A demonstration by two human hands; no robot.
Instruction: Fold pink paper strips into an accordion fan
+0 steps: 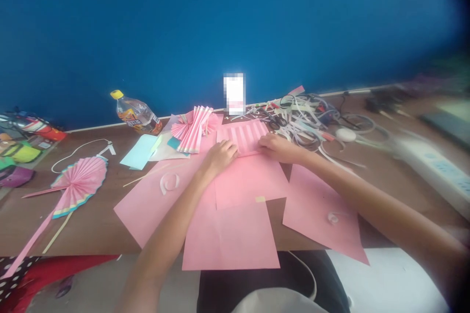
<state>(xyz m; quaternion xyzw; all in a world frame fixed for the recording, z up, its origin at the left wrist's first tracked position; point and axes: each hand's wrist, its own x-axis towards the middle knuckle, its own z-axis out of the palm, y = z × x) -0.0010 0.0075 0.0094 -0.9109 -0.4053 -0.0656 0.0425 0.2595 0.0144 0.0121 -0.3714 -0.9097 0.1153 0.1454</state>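
Observation:
A pink sheet of paper (245,136) with accordion pleats along its far part lies in front of me on other pink sheets (235,239). At the left end of its pleats, my left hand (222,154) is closed with its fingers bent on the fold. My right hand (274,146) pinches the right end of the same fold. The near part of the sheet is flat, and a small yellowish strip (260,199) lies at its lower edge. Just beyond my left hand rests a pleated pink paper piece (196,129), with more pleated paper under it.
A pink paper fan (82,181) lies on the left of the brown table (110,234). Behind are a yellow-capped bottle (134,112), light blue paper (139,150) and a blurred-out upright device (234,93). Paper strips and cables (304,120) are heaped at right, near a power strip (433,166).

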